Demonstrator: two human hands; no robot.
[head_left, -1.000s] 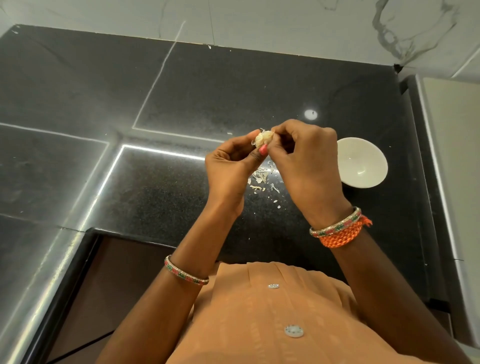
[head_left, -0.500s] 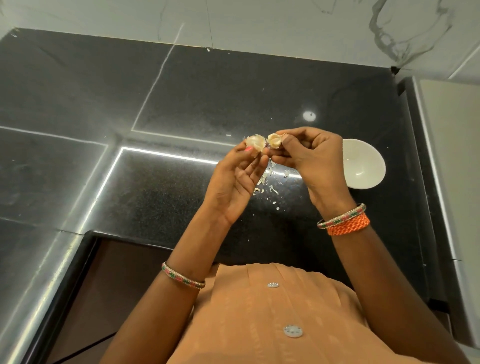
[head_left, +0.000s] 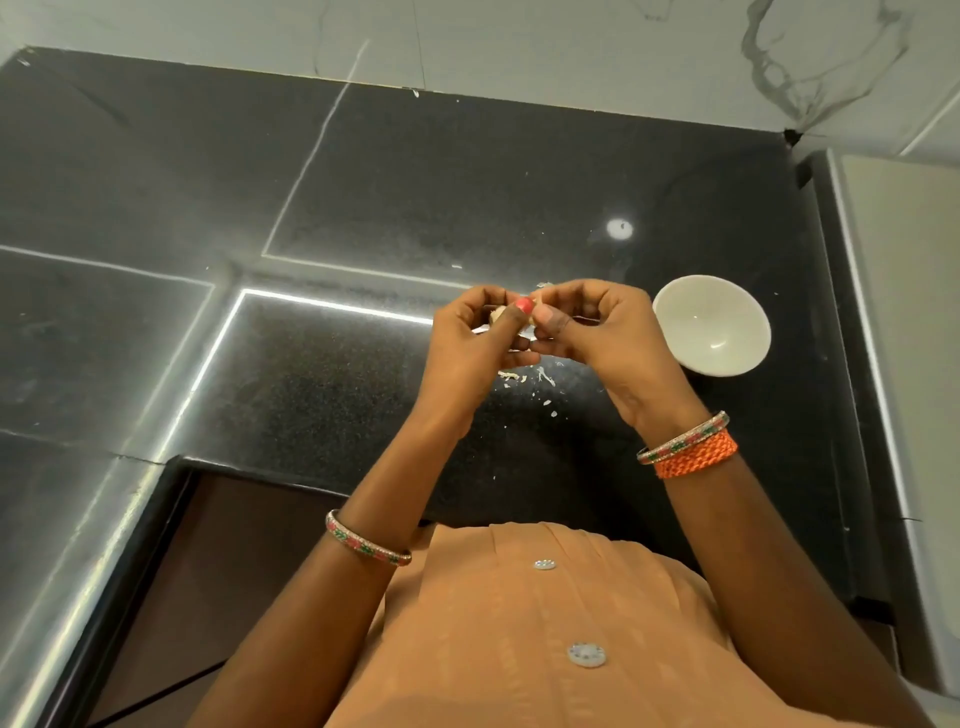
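A small pale garlic piece (head_left: 498, 314) is held above the black counter, mostly hidden by fingers. My left hand (head_left: 475, 343) grips it, thumb curled over its top. My right hand (head_left: 597, 332) meets it from the right and pinches the garlic's right side with thumb and fingertips. Both hands touch each other at the fingertips.
A white empty bowl (head_left: 711, 325) stands on the black granite counter (head_left: 363, 182) just right of my right hand. Bits of garlic peel (head_left: 524, 376) lie scattered on the counter under my hands. A pale appliance edge (head_left: 904, 312) runs along the right. The counter's front edge is near my body.
My hands had pulled slightly apart with the garlic showing between them; now they have closed together again and lowered a little, covering most of the garlic.
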